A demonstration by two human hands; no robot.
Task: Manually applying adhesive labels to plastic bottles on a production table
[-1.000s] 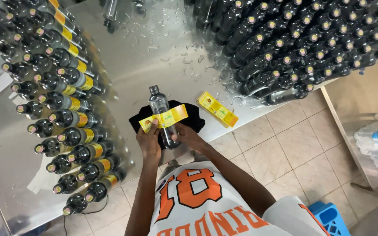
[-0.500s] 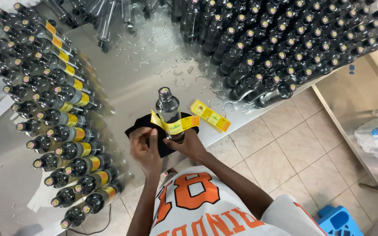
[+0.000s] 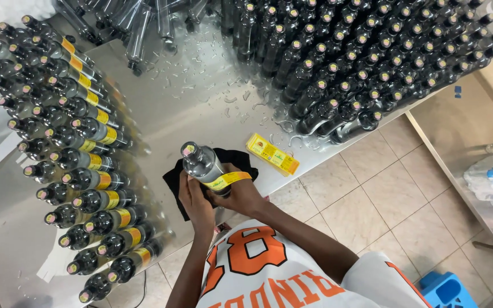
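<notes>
Bottle [image 3: 202, 163], dark glossy glass with a round pale-topped cap, sits tilted between both hands above a crumpled black cloth [image 3: 238, 159] at the near edge of the wet, shiny metal surface [image 3: 201, 97]. A yellow paper label [image 3: 227, 180] curves around its body. The left hand [image 3: 195, 201] presses against the bottle's left side, fingers curled up along the glass. The right hand [image 3: 241, 197] wraps the other side, fingers closed over the label band. Just to the right lies a flat yellow stack of labels [image 3: 273, 154]. Rows of labelled bottles [image 3: 89, 171] stand to the left, unlabelled dark bottles [image 3: 360, 63] crowd the far right.
</notes>
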